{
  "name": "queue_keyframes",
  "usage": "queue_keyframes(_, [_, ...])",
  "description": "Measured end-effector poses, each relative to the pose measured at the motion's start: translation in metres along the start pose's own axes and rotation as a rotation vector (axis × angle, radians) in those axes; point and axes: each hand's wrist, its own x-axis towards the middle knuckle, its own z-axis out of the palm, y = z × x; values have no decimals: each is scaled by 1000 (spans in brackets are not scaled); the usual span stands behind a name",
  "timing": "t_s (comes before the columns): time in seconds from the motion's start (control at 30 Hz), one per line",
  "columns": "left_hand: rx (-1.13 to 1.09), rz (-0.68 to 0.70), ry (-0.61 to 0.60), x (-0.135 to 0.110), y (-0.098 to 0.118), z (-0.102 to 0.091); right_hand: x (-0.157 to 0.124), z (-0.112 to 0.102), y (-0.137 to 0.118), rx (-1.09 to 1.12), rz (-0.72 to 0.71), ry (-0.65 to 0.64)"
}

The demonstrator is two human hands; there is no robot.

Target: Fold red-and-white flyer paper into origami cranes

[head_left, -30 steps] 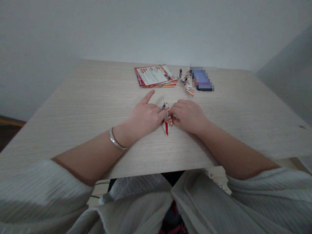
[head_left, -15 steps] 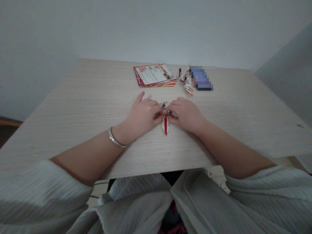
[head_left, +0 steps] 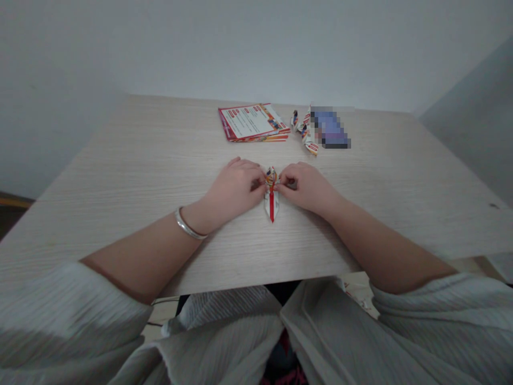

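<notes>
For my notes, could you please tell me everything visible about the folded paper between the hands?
The folded paper is narrow and mostly white, with a red stripe down its pointed near end and multicoloured print toward its far end. Its tip points toward the near edge of the table; the left hand and right hand pinch its opposite sides. Finer creases are unclear.
</notes>
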Motion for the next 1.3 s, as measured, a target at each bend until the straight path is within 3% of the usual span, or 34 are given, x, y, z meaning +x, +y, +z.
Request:
queue_keyframes(0.23, [-7, -5, 27, 0, -3, 4, 0, 0, -7, 149, 173, -11])
queue_keyframes(0.43, [33, -45, 74, -1, -5, 8, 0, 7, 2, 98, 20, 85])
queue_keyframes(0.63, [37, -110, 93, 0, -3, 8, 0, 7, 0, -48, 75, 65])
queue_keyframes(0.93, [-72, -194, 129, -4, 0, 7, 2, 11, 3, -3, 52, 91])
queue_keyframes(1.3, [-249, -136, 106, -7, -1, 11, 5, 11, 0, -39, 141, 80])
